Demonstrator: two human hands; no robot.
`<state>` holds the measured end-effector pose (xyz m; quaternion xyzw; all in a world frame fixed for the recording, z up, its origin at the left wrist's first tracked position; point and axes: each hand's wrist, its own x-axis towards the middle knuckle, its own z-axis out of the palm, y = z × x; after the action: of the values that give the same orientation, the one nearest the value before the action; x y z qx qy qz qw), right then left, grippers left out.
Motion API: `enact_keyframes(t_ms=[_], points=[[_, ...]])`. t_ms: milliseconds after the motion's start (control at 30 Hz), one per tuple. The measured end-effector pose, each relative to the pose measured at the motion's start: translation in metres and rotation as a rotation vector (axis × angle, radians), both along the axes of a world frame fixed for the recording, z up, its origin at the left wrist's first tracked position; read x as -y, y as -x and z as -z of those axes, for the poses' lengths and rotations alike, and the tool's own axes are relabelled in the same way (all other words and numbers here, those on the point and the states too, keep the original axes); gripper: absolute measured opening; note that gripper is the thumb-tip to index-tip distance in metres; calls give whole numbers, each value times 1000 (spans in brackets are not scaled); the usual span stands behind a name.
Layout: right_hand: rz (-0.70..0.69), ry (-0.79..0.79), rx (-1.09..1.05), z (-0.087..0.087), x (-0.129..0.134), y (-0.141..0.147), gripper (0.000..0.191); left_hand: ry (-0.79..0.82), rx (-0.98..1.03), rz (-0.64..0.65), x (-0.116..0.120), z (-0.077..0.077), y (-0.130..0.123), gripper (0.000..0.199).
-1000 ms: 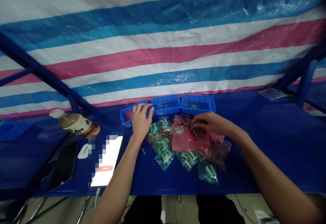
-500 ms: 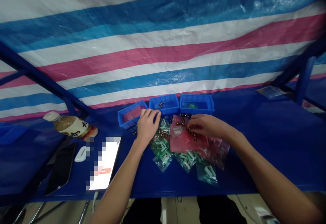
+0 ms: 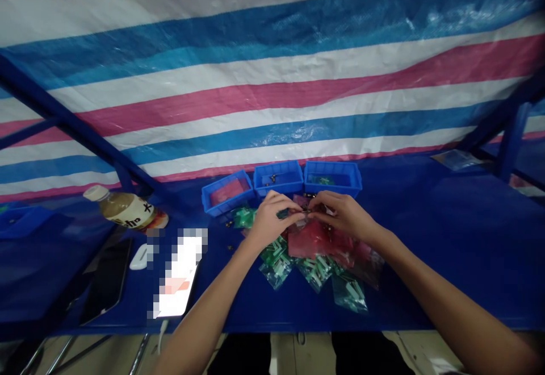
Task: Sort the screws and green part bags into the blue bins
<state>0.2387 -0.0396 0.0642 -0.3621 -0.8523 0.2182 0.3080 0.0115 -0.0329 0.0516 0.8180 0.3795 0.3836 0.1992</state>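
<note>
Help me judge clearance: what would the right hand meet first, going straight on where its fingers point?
Most likely the left hand, directly facing the right hand; whether they touch is unclear.

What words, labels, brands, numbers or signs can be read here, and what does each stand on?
Nothing reads with certainty.
Bottle label: large dark characters, tilted and partly turned away; too unclear to quote.
Lit phone screen: glare and pixelation; the marks in its orange band are too blurred.
Plastic bags and blue trays: no text discernible.
</note>
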Motion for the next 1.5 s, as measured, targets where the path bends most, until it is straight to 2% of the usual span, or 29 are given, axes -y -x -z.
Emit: enact_keyframes(t_ms=[200, 333, 400, 467, 533, 633, 733, 867, 1067, 1267, 1367, 1500], points=[[-3, -60, 50, 9, -1, 3, 12, -5, 56, 23, 1, 5, -3, 15], [21, -58, 76, 4, -1, 0, 15, -39, 50, -2, -3, 5, 1, 14], [56, -34, 74, -3, -2, -5, 19, -98, 46, -91, -11, 2, 10, 14], [83, -7, 101, -11, -4, -12, 22, -174, 22, -260, -25, -1, 25, 15], [54, 22, 163, -16, -8, -19, 22, -224, -53, -435, -40, -2, 41, 15], [-68, 124, 267, -17, -13, -29, 19, -271, -214, -531, -55, 2, 57, 25], [-158, 285, 335, -15, -15, -34, 16, -303, -276, -566, -51, 7, 59, 32], [-174, 351, 400, -13, -12, -31, 12, -331, -275, -570, -33, 7, 49, 27], [-89, 174, 532, -8, -5, -17, 4, -369, -249, -501, -23, 4, 36, 23], [-22, 50, 543, -6, -3, -9, 5, -394, -195, -438, -15, 3, 25, 19], [1, -73, 466, -8, 0, -5, 8, -320, -148, -334, -8, 1, 14, 15], [25, -366, 313, -8, 5, 2, 15, -55, -92, -102, 5, -5, -4, 18]])
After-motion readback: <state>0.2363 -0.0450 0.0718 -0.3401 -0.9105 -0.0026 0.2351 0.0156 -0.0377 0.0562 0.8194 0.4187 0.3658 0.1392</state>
